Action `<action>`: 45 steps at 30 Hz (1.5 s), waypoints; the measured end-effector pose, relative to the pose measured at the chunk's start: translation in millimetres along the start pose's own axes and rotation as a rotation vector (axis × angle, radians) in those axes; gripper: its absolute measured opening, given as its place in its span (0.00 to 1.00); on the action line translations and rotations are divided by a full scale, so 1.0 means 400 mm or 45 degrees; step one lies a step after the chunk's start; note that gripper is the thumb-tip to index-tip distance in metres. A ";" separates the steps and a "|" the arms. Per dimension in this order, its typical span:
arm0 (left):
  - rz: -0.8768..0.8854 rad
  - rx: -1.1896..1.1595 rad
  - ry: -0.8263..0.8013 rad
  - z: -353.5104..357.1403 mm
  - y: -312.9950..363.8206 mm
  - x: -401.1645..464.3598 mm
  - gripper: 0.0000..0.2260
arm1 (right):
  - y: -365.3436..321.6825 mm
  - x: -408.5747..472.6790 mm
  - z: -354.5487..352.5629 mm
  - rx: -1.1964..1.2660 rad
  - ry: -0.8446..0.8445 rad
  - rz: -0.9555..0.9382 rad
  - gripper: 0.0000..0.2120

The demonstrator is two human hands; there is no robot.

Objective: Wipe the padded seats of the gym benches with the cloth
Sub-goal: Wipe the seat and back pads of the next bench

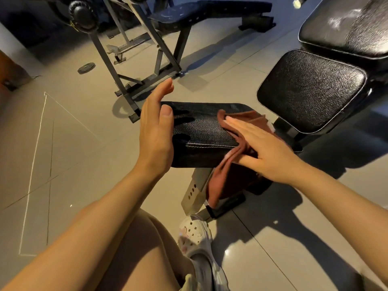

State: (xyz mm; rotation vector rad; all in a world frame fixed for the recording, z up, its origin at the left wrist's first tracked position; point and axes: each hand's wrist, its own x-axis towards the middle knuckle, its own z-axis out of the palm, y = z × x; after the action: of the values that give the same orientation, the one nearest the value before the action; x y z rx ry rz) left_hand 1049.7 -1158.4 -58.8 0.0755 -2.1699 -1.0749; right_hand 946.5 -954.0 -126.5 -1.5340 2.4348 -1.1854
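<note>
A small black padded seat [201, 127] stands in front of me at mid-frame. A reddish-brown cloth [235, 143] lies over its right end and hangs down the near side. My right hand [262, 150] lies flat on the cloth with the fingers stretched out, pressing it onto the pad. My left hand [156, 131] is held upright at the pad's left end, fingers straight and together, holding nothing. A larger black seat pad [310, 91] and its backrest [344, 26] belong to a bench on the right.
The small pad's metal post [194, 194] with holes stands on the tiled floor by my white clog [195, 236]. A grey steel rack frame [126, 66] and another dark bench [201, 11] are behind. A weight plate [86, 68] lies on the floor at left.
</note>
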 end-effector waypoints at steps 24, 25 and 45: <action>-0.033 0.133 0.050 0.006 0.030 -0.005 0.16 | 0.163 -0.044 -0.047 -0.066 -0.107 0.105 0.44; -0.022 0.157 0.060 0.008 0.032 -0.006 0.16 | 0.205 -0.064 -0.064 -0.097 -0.149 0.140 0.45; 0.012 0.068 0.058 0.013 0.016 -0.004 0.21 | -0.052 0.047 0.004 -0.142 -0.019 -0.099 0.40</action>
State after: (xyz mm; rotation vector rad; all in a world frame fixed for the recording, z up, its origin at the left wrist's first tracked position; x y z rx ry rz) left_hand 1049.4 -1150.3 -57.2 0.1135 -2.1560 -1.0007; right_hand 953.2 -974.4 -108.1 -1.6745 2.4922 -1.0617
